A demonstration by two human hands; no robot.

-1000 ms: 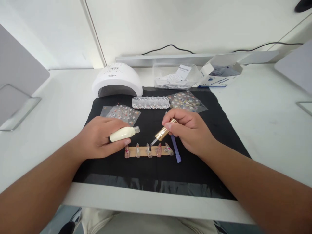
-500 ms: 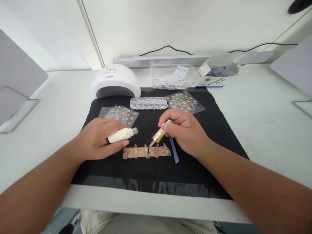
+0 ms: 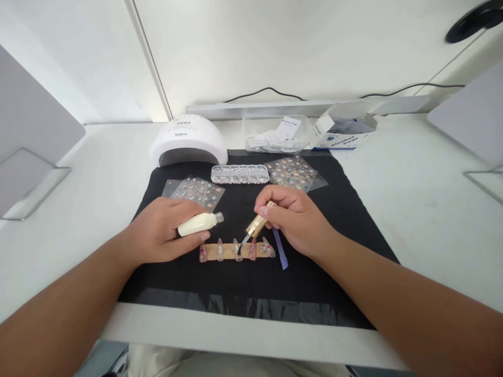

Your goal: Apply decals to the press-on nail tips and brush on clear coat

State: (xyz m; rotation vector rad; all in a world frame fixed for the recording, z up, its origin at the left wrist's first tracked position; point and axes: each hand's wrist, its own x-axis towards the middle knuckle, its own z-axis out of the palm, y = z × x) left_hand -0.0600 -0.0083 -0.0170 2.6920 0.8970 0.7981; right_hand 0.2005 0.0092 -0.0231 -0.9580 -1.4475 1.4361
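Note:
My left hand point(image 3: 163, 233) grips a small cream-coloured bottle point(image 3: 198, 223), lying on its side with its open neck pointing right. My right hand point(image 3: 301, 222) holds a gold brush cap point(image 3: 257, 224), and its thin brush tip touches the middle one of several decorated false nails point(image 3: 238, 249). The nails stand in a row on a tan strip point(image 3: 236, 252) on a black mat point(image 3: 314, 283). A purple stick point(image 3: 280, 249) lies just right of the strip, partly under my right hand.
A white nail lamp point(image 3: 188, 140) stands at the mat's back left. A clear compartment box of gems point(image 3: 239, 174) and two sticker sheets point(image 3: 293, 172) point(image 3: 196, 189) lie behind my hands. A clear tub point(image 3: 275, 135) and an open alcohol pad box point(image 3: 346, 131) sit farther back.
The view has tilted slightly, so everything sits a little lower in the picture. My hands keep their grips and the brush tip stays at the middle nail.

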